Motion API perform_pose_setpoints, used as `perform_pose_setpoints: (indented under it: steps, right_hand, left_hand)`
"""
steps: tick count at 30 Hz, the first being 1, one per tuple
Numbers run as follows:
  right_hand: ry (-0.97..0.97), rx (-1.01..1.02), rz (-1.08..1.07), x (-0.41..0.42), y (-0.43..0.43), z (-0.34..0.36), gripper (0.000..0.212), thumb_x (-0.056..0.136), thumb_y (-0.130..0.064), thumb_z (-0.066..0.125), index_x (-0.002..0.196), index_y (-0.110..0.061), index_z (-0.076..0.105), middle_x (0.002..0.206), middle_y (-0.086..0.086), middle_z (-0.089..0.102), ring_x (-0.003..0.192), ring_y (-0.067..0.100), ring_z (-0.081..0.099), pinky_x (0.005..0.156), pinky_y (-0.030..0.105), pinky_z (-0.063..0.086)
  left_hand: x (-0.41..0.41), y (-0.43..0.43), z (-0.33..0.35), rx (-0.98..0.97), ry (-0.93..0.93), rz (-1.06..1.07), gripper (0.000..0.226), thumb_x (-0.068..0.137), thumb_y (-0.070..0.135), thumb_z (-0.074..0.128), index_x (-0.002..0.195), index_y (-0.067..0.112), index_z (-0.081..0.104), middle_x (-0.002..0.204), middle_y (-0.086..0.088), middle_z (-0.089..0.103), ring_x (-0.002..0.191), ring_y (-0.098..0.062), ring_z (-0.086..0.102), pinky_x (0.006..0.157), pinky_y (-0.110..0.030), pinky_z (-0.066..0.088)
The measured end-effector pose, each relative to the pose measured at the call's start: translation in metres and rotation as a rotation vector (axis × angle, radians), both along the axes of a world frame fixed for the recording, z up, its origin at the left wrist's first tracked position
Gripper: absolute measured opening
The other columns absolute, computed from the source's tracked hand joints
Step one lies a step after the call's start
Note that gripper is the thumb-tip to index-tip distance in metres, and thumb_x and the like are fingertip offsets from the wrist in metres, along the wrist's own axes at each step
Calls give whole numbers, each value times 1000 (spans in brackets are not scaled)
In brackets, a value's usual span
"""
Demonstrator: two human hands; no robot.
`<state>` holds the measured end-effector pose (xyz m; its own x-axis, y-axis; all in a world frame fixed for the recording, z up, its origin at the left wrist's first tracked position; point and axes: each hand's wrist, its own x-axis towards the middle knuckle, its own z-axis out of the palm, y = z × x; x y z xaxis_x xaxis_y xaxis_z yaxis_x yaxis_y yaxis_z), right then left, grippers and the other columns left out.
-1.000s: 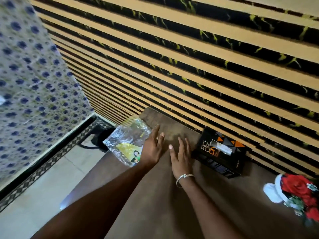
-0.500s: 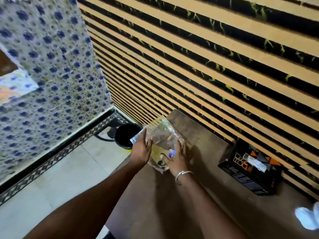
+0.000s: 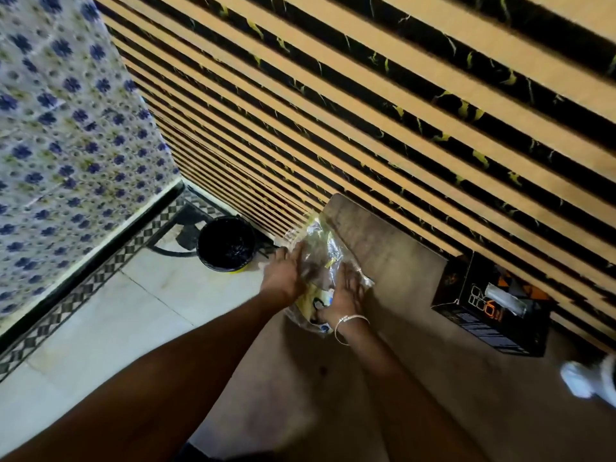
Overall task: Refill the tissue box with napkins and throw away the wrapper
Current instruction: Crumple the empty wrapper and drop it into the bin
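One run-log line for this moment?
both hands on wrapper | table left edge | bin on floor | tissue box filled

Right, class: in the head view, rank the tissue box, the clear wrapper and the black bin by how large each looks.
1. Tissue box, largest.
2. Clear wrapper and black bin look about alike; both hands cover part of the wrapper, and the bin stands farther off on the floor, so I won't rank them.
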<state>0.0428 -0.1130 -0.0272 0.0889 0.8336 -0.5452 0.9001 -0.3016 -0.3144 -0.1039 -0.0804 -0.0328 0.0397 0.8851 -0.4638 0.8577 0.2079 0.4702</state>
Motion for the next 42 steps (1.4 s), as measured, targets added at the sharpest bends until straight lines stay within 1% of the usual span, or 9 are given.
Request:
perform_pose_setpoints:
  steps: [10, 17, 21, 23, 27, 30, 34, 39, 42]
  right_hand:
    - [104, 0, -11, -27, 12, 15, 105, 79, 4, 64, 153, -40, 5, 163, 5, 4, 150, 31, 14, 119, 41, 23]
    - [24, 65, 17, -32, 13, 19, 63, 85, -2, 59, 143, -16, 42, 148, 15, 42, 137, 31, 40, 114, 33, 30]
    - [57, 67, -125, -28, 5, 21, 42, 88, -6, 57, 129, -17, 60, 128, 13, 62, 116, 31, 60, 102, 29, 43]
    - [92, 85, -231, -28, 1, 22, 37, 82, -6, 65, 118, -12, 67, 117, 13, 69, 108, 29, 66, 95, 30, 49]
    - [151, 108, -315, -28, -5, 32, 38, 78, -10, 74, 115, -6, 68, 115, 15, 71, 107, 28, 67, 92, 27, 49]
    - [213, 123, -354, -29, -10, 43, 51, 78, -10, 76, 127, -2, 62, 125, 15, 66, 116, 26, 63, 98, 26, 45]
    - [319, 158, -363, -33, -21, 52, 45, 76, -11, 77, 119, -4, 64, 114, 13, 69, 106, 26, 66, 98, 33, 50]
    - [561, 93, -273, -43, -32, 73, 36, 80, 8, 63, 105, -18, 63, 87, -8, 65, 79, 2, 60, 73, 12, 49]
    - [583, 94, -184, -55, -36, 76, 43, 79, 7, 65, 119, -8, 62, 98, 4, 65, 92, 15, 61, 77, 14, 49]
  left_hand:
    - [14, 4, -15, 100, 110, -214, 51, 92, 28, 56, 142, 20, 51, 151, -15, 28, 138, -40, 27, 113, -48, 35]
    - [2, -6, -28, -21, -237, -117, 23, 89, 18, 59, 109, 24, 69, 109, -1, 70, 93, -15, 66, 75, -22, 53]
    - [-17, -13, -2, -29, -394, -222, 48, 76, 25, 71, 124, 27, 62, 124, 1, 67, 117, -19, 62, 102, -43, 50]
    - [-24, -17, 14, 12, -250, -329, 71, 73, 31, 73, 140, 28, 48, 143, -2, 51, 131, -25, 45, 109, -45, 37]
    - [-22, -28, 21, 88, -27, -455, 80, 88, 30, 66, 154, 37, 23, 156, -7, 27, 135, -31, 34, 109, -45, 37]
    - [-20, -26, 17, 137, -116, -435, 45, 101, 18, 52, 145, 29, 46, 139, -9, 49, 105, -15, 56, 81, -14, 48]
    - [-31, -27, 30, 229, -224, -359, 41, 95, 7, 55, 134, 20, 60, 133, -11, 59, 116, -27, 62, 99, -35, 51]
    - [-51, -42, 67, 300, -229, -246, 36, 84, 13, 60, 118, 19, 70, 108, -4, 70, 98, -19, 68, 83, -27, 51]
    - [-69, -58, 83, 313, -253, -171, 37, 78, 8, 60, 111, 17, 74, 97, -8, 72, 88, -21, 70, 75, -29, 52]
